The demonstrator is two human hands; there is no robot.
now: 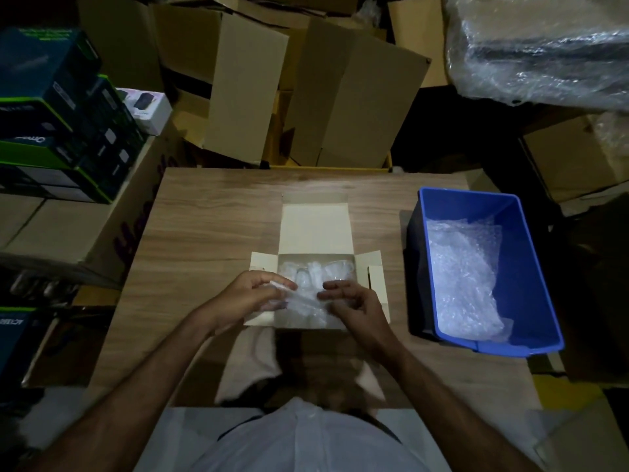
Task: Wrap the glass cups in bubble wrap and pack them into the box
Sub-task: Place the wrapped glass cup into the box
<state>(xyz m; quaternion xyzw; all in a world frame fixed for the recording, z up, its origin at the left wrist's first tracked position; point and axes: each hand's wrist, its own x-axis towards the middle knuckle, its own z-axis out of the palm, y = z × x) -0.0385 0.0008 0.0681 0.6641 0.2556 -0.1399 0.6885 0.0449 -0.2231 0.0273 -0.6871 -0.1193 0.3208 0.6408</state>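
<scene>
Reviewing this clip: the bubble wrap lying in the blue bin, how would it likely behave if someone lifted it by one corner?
The bubble wrap lies crumpled and follows the blue bin floor, so it would probably hang floppy rather than hold shape. It looks thin and see-through, so likely very light. Its glossy film suggests it may slip in a loose pinch.

Brown table [211, 226] with wavy wood lines. Pale cream box [315, 229], clear shiny bubble wrap [303, 301] with little round bumps inside. Bright blue bin [510, 240] holding more clear bubbly wrap [466, 277]. Tan cardboard boxes [357, 97] behind. Dark boxes with green edges [61, 131] on the left.
</scene>
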